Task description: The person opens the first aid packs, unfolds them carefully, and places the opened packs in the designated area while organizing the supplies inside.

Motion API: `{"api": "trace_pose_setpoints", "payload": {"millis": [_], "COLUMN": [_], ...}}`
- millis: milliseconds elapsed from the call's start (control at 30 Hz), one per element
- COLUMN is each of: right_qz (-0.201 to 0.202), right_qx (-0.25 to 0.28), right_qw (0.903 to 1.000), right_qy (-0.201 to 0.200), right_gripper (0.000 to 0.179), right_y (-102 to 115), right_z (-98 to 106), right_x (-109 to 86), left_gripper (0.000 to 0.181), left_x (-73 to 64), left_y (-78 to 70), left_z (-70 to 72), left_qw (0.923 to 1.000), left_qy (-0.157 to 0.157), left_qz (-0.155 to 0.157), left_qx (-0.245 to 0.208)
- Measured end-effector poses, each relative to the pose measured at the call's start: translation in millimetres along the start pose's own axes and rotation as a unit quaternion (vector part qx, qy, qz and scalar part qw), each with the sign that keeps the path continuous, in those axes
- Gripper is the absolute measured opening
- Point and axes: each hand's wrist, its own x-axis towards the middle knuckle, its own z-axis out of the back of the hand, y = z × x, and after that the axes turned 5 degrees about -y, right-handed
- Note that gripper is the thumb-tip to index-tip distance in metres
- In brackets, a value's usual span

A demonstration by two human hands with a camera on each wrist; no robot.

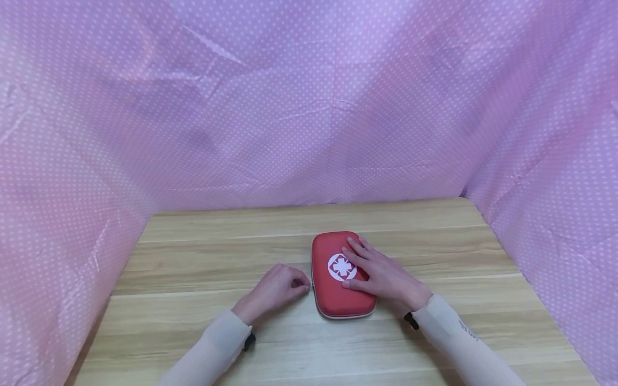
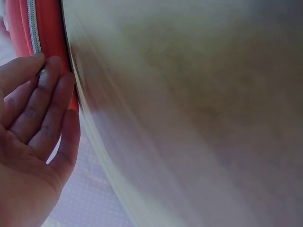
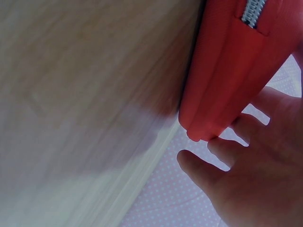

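While the right hand [image 1: 386,276] lies across the 3 o'clock side of the red case [image 1: 333,300], fingers spread and fairly straight, resting on the lid, the left hand [image 1: 277,287] works at the 9 o'clock edge, thumb and fingertips pinching the zipper pull [image 1: 311,287], mostly hidden. Left forearm runs off toward 8 o'clock, right forearm toward 4 o'clock, both in pale sleeves [image 1: 217,343] with a black piece [image 1: 410,320] showing at each cuff. Case lies flat on the table [image 1: 193,332], just on the 5 o'clock side of the head view's middle, long sides running roughly 12 to 6 o'clock, lid down.

Tabletop is light wood-grain, rounded at the far corners. Dotted cloth [image 1: 309,107] hangs round it at 10, 12 and 2 o'clock, pink to purple with small white dots, creased and wrinkled.

Case is a rounded rectangle, looks semi-rigid, with a matte covering; white round emblem [image 1: 341,267] on the lid, partly under the right fingers. Zipper teeth [image 2: 33,28] look silvery grey, set along the side wall.
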Motion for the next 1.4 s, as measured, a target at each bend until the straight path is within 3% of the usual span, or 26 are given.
{"api": "trace_pose_setpoints", "payload": {"millis": [300,467,833,1100,1400], "right_qz": [-0.002,-0.003,0.006,0.001,-0.004], "right_qx": [-0.002,-0.004,-0.004,-0.001,-0.013], "right_qw": [1.0,1.0,1.0,1.0,0.9998], "right_qy": [0.0,0.004,-0.005,-0.001,-0.012], "right_gripper": [0.09,0.09,0.091,0.092,0.095], "right_y": [0.2,0.9,-0.6,-1.4,0.3], "right_z": [-0.2,-0.5,-2.1,-2.6,-2.7], "right_x": [0.0,0.0,0.6,-1.0,1.2], "left_gripper": [0.008,0.01,0.01,0.011,0.01], "left_x": [-2.8,-5.8,-8.2,-9.2,-7.6], "left_y": [-1.7,-1.9,-0.7,-0.6,-0.8], "left_z": [0.0,-1.3,-0.3,-2.6,-0.2], "left_qw": [0.9999,0.9994,0.998,0.9956,0.9931], "left_qy": [0.007,0.024,0.051,0.078,0.106], "left_qz": [0.002,0.009,-0.008,0.001,-0.025], "left_qx": [-0.007,-0.023,-0.038,-0.052,-0.043]}}
